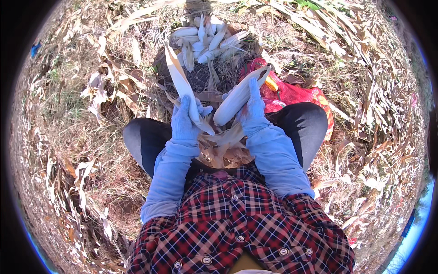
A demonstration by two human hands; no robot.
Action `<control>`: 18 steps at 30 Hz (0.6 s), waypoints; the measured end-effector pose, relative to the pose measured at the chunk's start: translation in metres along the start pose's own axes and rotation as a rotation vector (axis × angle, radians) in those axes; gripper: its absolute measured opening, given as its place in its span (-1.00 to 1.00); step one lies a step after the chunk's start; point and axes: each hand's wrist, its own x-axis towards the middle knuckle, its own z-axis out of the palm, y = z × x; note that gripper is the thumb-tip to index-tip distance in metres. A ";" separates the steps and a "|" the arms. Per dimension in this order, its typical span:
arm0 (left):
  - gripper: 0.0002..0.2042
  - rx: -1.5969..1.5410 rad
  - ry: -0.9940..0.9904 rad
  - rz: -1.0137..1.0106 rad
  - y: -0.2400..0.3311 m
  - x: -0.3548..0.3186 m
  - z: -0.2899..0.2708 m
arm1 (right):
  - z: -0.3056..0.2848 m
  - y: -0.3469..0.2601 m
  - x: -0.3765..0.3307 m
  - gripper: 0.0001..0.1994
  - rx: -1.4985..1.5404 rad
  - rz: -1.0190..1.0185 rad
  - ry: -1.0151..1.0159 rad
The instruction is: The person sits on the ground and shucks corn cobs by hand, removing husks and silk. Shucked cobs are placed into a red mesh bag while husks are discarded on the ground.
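The left hand [183,119], in a pale glove, is closed around a long strip of pale husk [179,75] that leans up and to the far left, its lower end tapering toward the near right; whether an ear sits inside it I cannot tell. The right hand [253,107], also gloved, holds a plump husk-wrapped ear [232,105] tilted the other way — thick end near and to the left, narrow tip far and to the right — with the thumb laid along its side. The two pieces are apart, with a narrow gap between their near ends. Below them, between the folded legs in dark trousers [301,132], lie loose dry husks [223,148]. On the far side, near the middle, a heap of pale husked ears [207,43] rests on the ground. Just beyond the right knee a red mesh sack [303,94] lies spread out, with an orange-yellow piece [271,83] showing at its left part. Dry stalks [328,32] are strewn at the far right, and straw-coloured litter [82,150] covers the ground to the left.
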 end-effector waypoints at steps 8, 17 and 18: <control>-0.37 1.914 -0.184 0.164 -0.011 0.005 -0.042 | 0.018 -0.019 0.004 -0.09 0.236 0.107 -0.405; -0.31 0.760 -0.356 -0.144 -0.035 -0.020 0.018 | 0.036 -0.002 -0.010 -0.14 -0.128 0.036 -0.301; -0.29 0.835 -0.337 -0.134 -0.035 -0.020 0.019 | 0.033 -0.001 -0.009 -0.16 -0.204 0.002 -0.262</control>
